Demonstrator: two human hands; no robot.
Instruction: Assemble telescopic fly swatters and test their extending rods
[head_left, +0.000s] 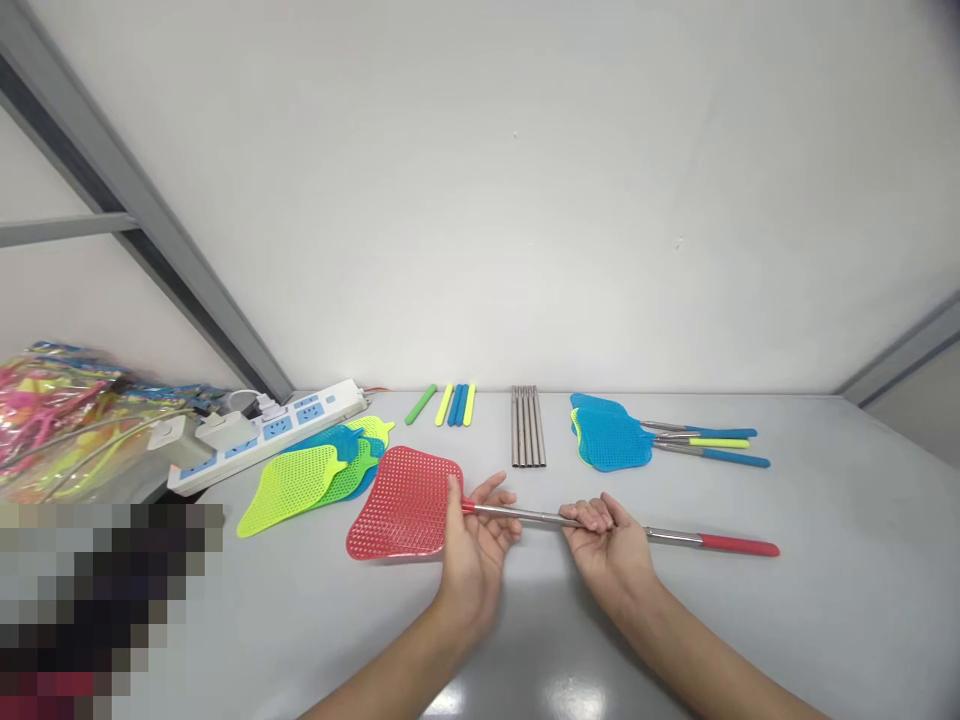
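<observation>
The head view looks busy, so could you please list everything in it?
Red fly swatter: 1, red and silver, front centre
Assembled swatters: at least 3, mostly blue, right side
Loose swatter heads: several, yellow, green and blue, left
Grips: 5, green, yellow and blue, back centre
Metal tubes: about 5, silver, right of the grips
Power strip: 1, white and blue, back left
Plugs: 3, white, in the power strip
Wrapped bundle: uncounted, multicoloured, far left
Table: 1, grey, below
Wall: 1, off-white, behind
Frame bars: several, grey, both sides
Pixelated patch: 1, contents unclear, bottom left
Left hand: 1, bare, at the red fly swatter's neck
Right hand: 1, bare, around the red fly swatter
</observation>
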